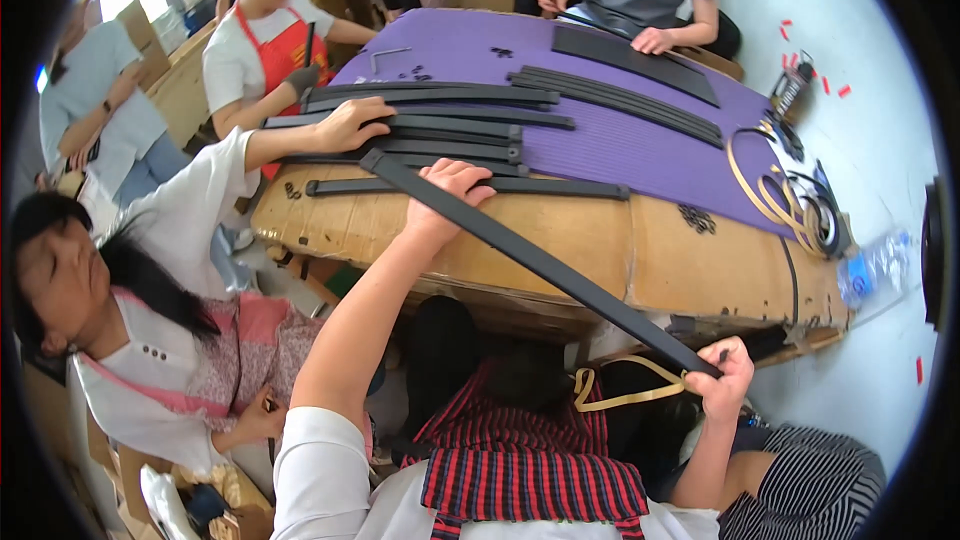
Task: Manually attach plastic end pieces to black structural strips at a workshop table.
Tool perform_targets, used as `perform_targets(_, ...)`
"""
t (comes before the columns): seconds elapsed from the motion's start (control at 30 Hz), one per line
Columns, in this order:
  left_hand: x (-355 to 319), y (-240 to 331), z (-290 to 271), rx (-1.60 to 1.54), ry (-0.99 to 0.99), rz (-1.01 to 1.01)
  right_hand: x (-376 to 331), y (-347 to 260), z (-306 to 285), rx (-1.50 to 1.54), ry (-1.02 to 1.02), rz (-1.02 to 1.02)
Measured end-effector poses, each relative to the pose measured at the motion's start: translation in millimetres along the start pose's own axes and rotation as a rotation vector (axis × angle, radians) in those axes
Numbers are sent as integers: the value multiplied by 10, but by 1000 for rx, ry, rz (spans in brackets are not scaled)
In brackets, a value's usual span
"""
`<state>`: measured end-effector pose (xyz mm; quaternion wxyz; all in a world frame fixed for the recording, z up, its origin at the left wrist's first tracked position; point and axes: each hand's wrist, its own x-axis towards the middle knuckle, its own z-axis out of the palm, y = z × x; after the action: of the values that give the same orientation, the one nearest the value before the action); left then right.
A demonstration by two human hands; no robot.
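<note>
Table [640, 260], cardboard-covered, purple mat [620, 140] beyond both hands. Long black strip [540, 262] runs diagonally between hands: left hand [447, 192] curled over its far end on table edge, right hand [728, 375] pinching near end. Another person's hand [350, 125] just left, on stacked strips [450, 120].

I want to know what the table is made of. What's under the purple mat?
Under the purple mat sits brown cardboard, showing along the near edge where the left hand holds a long black strip. What lies below the cardboard is covered.
</note>
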<state>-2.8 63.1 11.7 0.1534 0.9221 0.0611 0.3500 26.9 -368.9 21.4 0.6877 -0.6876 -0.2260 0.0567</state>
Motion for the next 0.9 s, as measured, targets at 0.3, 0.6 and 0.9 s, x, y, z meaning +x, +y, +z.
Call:
perform_targets(0.3, -98, -49, -31, 19, 70, 54, 36, -144, 118, 8, -98, -68)
perform_targets(0.6, -104, 6, -131, 74, 59, 47, 251, -121, 114, 3, -110, -170)
perform_targets(0.9, -291, 901, -536, 24, 129, 810, 476, -113, -8, -51, -113, -88)
